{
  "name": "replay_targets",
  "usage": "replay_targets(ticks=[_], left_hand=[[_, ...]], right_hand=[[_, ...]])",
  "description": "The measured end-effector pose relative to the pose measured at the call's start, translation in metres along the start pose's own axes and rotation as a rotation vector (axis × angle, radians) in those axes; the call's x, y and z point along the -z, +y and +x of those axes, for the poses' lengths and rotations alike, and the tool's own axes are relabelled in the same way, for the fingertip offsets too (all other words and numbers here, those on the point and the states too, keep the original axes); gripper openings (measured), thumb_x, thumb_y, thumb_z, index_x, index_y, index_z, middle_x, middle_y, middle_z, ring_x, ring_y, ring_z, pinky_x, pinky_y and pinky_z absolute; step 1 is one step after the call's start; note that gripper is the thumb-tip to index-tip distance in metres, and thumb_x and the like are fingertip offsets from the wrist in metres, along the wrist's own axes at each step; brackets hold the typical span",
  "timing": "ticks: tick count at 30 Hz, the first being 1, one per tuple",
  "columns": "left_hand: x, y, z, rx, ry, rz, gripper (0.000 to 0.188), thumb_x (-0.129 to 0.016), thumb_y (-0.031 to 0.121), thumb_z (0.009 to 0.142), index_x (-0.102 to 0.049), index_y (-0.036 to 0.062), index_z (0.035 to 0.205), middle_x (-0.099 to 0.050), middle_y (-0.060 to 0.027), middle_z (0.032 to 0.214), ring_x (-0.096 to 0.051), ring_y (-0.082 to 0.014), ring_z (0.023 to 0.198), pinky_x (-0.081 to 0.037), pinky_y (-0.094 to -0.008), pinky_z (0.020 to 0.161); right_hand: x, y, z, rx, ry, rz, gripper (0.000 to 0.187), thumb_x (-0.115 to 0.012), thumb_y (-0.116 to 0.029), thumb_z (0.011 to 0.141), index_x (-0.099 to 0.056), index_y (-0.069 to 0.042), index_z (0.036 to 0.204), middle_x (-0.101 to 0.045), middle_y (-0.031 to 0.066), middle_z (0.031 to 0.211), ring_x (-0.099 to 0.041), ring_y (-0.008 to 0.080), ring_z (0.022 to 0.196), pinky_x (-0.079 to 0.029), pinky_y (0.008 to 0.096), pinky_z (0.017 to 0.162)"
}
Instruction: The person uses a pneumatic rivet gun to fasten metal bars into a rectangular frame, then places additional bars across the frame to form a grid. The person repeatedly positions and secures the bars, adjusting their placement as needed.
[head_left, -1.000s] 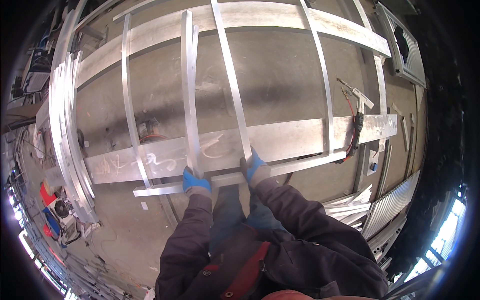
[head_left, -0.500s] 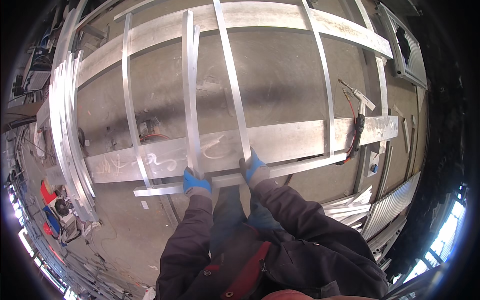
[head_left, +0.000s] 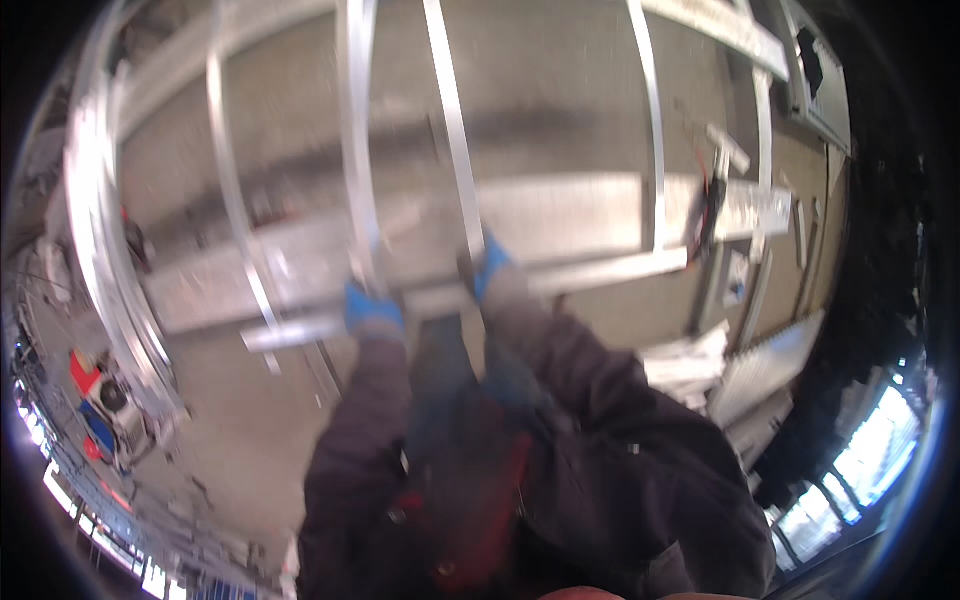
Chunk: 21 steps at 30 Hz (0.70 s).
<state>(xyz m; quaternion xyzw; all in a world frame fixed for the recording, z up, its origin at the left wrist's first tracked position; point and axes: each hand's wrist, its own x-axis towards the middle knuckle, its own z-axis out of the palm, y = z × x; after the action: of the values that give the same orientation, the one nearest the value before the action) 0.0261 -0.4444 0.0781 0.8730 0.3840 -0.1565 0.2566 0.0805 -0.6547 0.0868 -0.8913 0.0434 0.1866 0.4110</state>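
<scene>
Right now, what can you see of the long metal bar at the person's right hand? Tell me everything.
The bar is long, slim and silvery, with a bright shine, like bare aluminium. It runs away from the person, slanting slightly left toward its far part, which leaves the picture at the top. Nearer, it passes across the wide metal beam. Its near end meets the right hand, which wears a blue glove. Blur hides any fine marks and exactly how the fingers hold it.
</scene>
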Motion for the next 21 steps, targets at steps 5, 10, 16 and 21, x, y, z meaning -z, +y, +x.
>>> replay_targets(ticks=[5, 10, 16, 21], left_hand=[[-0.004, -0.008, 0.001, -0.015, -0.008, -0.11, 0.086, -0.084, 0.025, 0.08, -0.04, -0.0051, 0.148, -0.054, -0.0283, 0.146, -0.057, -0.0398, 0.132, -0.047, -0.0412, 0.109], [0.0, -0.007, 0.003, 0.074, -0.07, -0.088, 0.086, -0.083, 0.039, 0.079, -0.046, -0.0023, 0.145, -0.061, -0.0222, 0.138, -0.063, -0.0366, 0.124, -0.049, -0.0416, 0.105], [0.012, -0.002, 0.001, 0.052, -0.1, -0.09, 0.075, -0.079, 0.03, 0.079, -0.049, -0.0004, 0.142, -0.062, -0.023, 0.135, -0.064, -0.0386, 0.12, -0.05, -0.042, 0.103], [0.013, -0.002, 0.002, 0.071, -0.111, -0.075, 0.072, -0.074, 0.019, 0.081, -0.046, 0.0015, 0.145, -0.061, -0.0227, 0.139, -0.062, -0.0386, 0.125, -0.049, -0.0423, 0.105]], right_hand=[[0.007, 0.019, 0.005, -0.056, -0.12, -0.474, 0.079, -0.054, -0.065, 0.096, -0.048, -0.007, 0.149, -0.072, 0.0211, 0.113, -0.069, 0.04, 0.106, -0.054, 0.0478, 0.091], [0.023, 0.012, 0.017, -0.211, -0.286, -0.235, 0.076, -0.054, -0.065, 0.096, -0.054, -0.008, 0.145, -0.075, 0.0133, 0.112, -0.071, 0.0317, 0.106, -0.052, 0.0407, 0.098], [0.016, 0.002, 0.007, -0.222, -0.191, -0.433, 0.071, -0.059, -0.067, 0.093, -0.066, -0.003, 0.121, -0.075, 0.0148, 0.102, -0.071, 0.0345, 0.097, -0.053, 0.0427, 0.09], [0.003, 0.005, 0.005, -0.235, -0.226, -0.363, 0.064, -0.058, -0.065, 0.095, -0.066, -0.002, 0.098, -0.073, 0.0183, 0.092, -0.07, 0.0357, 0.088, -0.052, 0.0449, 0.081]])
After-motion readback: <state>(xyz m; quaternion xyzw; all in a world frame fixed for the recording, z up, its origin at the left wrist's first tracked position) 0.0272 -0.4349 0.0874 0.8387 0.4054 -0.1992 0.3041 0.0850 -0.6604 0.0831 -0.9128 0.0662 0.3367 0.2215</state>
